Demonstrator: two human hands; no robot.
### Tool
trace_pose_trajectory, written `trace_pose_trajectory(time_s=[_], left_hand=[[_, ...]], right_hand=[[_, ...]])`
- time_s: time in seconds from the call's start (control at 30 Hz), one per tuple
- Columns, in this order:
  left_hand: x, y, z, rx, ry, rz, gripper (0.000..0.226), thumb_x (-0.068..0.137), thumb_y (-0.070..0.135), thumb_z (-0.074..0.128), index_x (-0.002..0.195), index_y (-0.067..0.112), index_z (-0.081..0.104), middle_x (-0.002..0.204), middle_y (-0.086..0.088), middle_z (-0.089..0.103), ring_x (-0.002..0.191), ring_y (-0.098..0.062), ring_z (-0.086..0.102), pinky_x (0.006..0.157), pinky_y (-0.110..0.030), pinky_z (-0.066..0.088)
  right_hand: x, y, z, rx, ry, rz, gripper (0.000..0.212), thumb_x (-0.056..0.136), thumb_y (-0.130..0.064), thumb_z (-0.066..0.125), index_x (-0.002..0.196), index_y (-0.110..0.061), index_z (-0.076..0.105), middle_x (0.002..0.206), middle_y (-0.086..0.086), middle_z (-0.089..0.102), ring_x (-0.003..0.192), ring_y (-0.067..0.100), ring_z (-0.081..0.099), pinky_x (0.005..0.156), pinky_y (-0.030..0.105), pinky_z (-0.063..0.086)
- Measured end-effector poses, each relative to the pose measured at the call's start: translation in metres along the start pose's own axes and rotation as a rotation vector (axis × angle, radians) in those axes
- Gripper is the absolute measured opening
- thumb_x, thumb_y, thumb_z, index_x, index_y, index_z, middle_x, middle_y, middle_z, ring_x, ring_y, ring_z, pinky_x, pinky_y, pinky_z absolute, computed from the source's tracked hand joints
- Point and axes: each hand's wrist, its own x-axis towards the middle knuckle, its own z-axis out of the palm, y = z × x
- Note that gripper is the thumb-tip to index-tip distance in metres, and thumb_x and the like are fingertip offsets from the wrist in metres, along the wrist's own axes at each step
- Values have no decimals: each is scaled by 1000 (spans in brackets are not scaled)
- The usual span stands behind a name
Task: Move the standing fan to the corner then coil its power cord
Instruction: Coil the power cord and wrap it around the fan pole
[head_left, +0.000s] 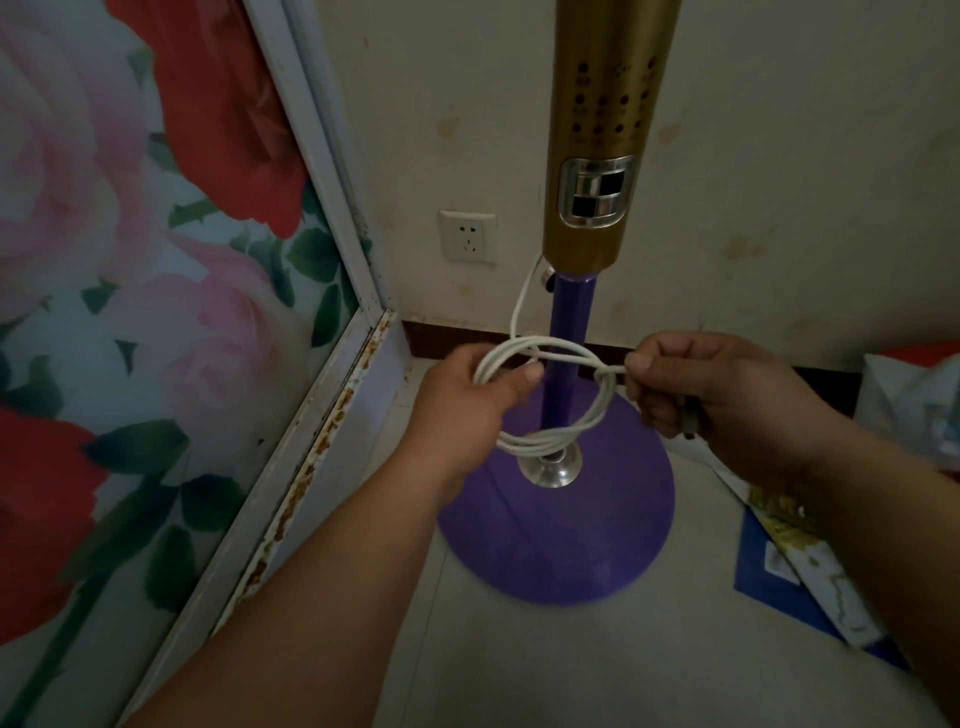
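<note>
Fan (566, 332) stands in the corner on its purple base (561, 535), near the wall socket (466, 236). My left hand (467, 400) grips the coiled white cord (550, 395) in front of the pole; my right hand (711, 389) pinches the cord's end across the loops.

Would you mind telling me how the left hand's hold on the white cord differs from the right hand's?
The left hand grips the bundled loops of the power cord at the coil's left edge, thumb pressed across them. The right hand pinches a single wrap at the coil's right side, other fingers curled around what looks like the plug. Both hold the same cord in front of the fan pole.
</note>
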Motion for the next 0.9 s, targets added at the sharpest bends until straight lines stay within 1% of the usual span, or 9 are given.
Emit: trace_pose_trajectory(time_s=[0.03, 0.1, 0.3, 0.37, 0.43, 0.57, 0.67, 0.77, 0.9], left_hand=[[-1, -2, 0, -62, -26, -31, 23, 91, 24, 75, 112, 17, 73, 96, -2, 79, 89, -19, 76, 70, -26, 56], [-1, -3, 0, -122, -45, -48, 8, 93, 14, 72, 99, 15, 77, 83, -6, 79, 74, -17, 75, 63, -22, 55], [-1, 1, -2, -100, -30, -33, 12, 92, 9, 70, 96, 16, 79, 74, 0, 75, 59, -5, 64, 57, -14, 50], [-3, 2, -1, -108, -66, -53, 14, 92, 7, 69, 98, 15, 79, 73, 0, 73, 56, -6, 62, 54, -17, 49], [-4, 5, 0, -150, -95, -81, 13, 93, 7, 67, 100, 11, 78, 72, -1, 71, 53, -9, 57, 52, -22, 48], [-6, 9, 3, -212, -70, -91, 13, 95, 8, 65, 101, 3, 74, 67, -2, 64, 46, -9, 47, 52, -24, 42], [-9, 14, 5, -317, -54, -80, 11, 95, 6, 63, 99, 1, 72, 62, -2, 56, 42, -7, 38, 49, -23, 42], [-10, 17, 5, -334, -34, -77, 12, 97, 6, 61, 95, 4, 73, 59, -1, 52, 44, -7, 39, 48, -22, 41], [-10, 22, 2, -452, -134, -146, 15, 98, 8, 59, 92, 5, 72, 59, -1, 47, 38, -5, 31, 48, -22, 38]], right_hand=[[1, 4, 1, -56, 8, 21, 28, 96, -25, 58, 72, -17, 71, 58, 6, 55, 53, 15, 47, 53, 29, 38], [3, 13, 1, -160, 47, 74, 26, 96, -27, 60, 80, -11, 71, 62, 7, 62, 54, 12, 52, 55, 28, 42], [9, 33, 1, -345, 120, 125, 14, 97, -27, 62, 90, -22, 73, 73, 2, 74, 61, 10, 63, 62, 31, 53], [12, 39, 5, -464, 161, 88, 14, 98, -25, 61, 89, -25, 71, 71, -4, 71, 56, -1, 61, 53, 19, 48], [14, 44, 9, -544, 228, 49, 13, 99, -24, 60, 89, -26, 69, 73, -8, 68, 59, 0, 61, 47, 12, 41], [18, 49, 16, -677, 355, -7, 12, 96, -29, 63, 86, -31, 68, 87, -13, 58, 71, 3, 55, 55, 18, 37], [22, 51, 18, -693, 418, -43, 11, 96, -28, 63, 91, -30, 73, 89, -11, 56, 73, -2, 51, 58, 13, 32], [24, 54, 18, -674, 437, -52, 12, 96, -26, 63, 94, -27, 75, 91, -8, 59, 73, -1, 52, 60, 12, 33], [23, 59, 17, -529, 430, -29, 10, 95, -19, 65, 94, -26, 73, 91, -6, 69, 76, 4, 62, 58, 17, 41]])
